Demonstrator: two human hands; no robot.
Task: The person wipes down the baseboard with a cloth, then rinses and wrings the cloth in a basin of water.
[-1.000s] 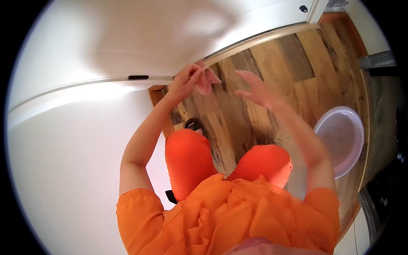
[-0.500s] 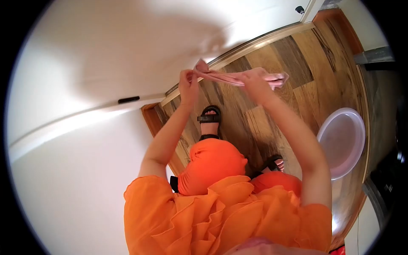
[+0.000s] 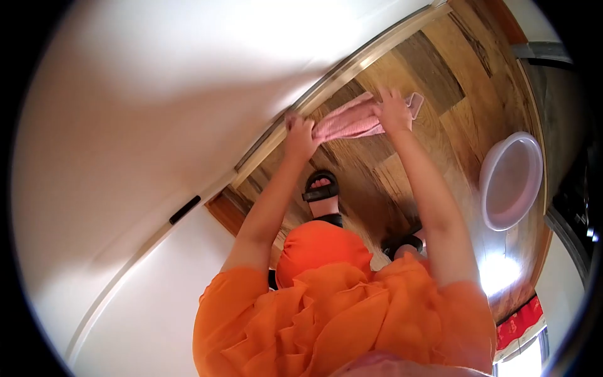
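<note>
moved: since half a second back, both hands up and right in frame; pink cloth (image 3: 350,120) now spread wider between them, less twisted; basin shifted right too.
left hand (image 3: 300,137): centre of frame, fingers curled shut on left end of cloth, close to pale baseboard strip (image 3: 326,81); touching it or not, cannot tell.
right hand (image 3: 394,112): upper right of centre, closed over cloth's upper right part; small corner poking out past it toward upper right.
hands, relation: apart, cloth stretched between.
cloth, place: upper centre of frame, held above wood floor (image 3: 440,56); not seen resting on anything.
cloth, handling: judged light, soft, limp; sags and bunches wherever unsupported; not fragile, not slippery when dry. Wet or dry: cannot tell.
cloth, grip: best taken at two ends or corners, pinch or fist, light tension to keep flat.
below hands: black sandal (image 3: 321,186) on floor, orange clothing (image 3: 339,314) lower centre.
right edge: pale round basin (image 3: 512,179) on floor, well apart from hands.
left half: white wall or door panel, dark small fitting (image 3: 184,209) on trim.
</note>
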